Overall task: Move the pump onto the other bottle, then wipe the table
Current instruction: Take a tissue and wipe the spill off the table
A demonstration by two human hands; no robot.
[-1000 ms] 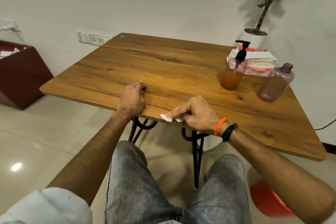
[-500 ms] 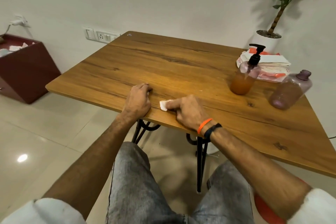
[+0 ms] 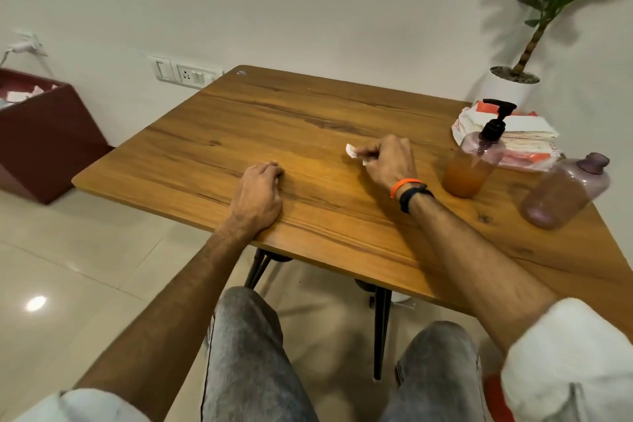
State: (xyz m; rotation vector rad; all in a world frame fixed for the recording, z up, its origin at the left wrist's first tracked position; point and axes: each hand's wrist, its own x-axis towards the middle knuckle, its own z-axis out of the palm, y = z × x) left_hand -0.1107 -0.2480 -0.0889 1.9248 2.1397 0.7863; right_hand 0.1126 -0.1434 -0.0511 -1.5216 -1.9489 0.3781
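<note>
Since the earlier frames, the right hand (image 3: 388, 161) has been carried from the near edge of the bench (image 3: 239, 120) out toward its middle, and the small white wipe (image 3: 351, 150) has been taken along with it; the left hand (image 3: 258, 197) has stayed by the near edge.

At the bottom of the frame, grey-clad knees and two white rolled sleeves are seen. Just above them, at lower centre, the left hand is laid on the bench with its fingers curled under and nothing held. Right of centre, the wipe is pinched between the curled fingers of the right hand and is pressed to the wood; an orange band (image 3: 404, 186) and a dark band (image 3: 415, 196) are worn on that wrist.

Further right, the bottle with orange liquid (image 3: 471, 166) is stood upright on the bench, and the black pump (image 3: 496, 120) is seen fitted on its neck. Near it, at the right edge of the frame, the purple bottle (image 3: 565, 192) is stood without a pump. Behind both bottles a stack of white and orange packets (image 3: 527, 140) is laid.

Farthest off, a potted plant (image 3: 513, 79) is set in the upper right corner, a wall switch plate (image 3: 185, 74) is fixed at upper left, and a dark red bin (image 3: 44, 134) is stood on the floor at the left edge.
</note>
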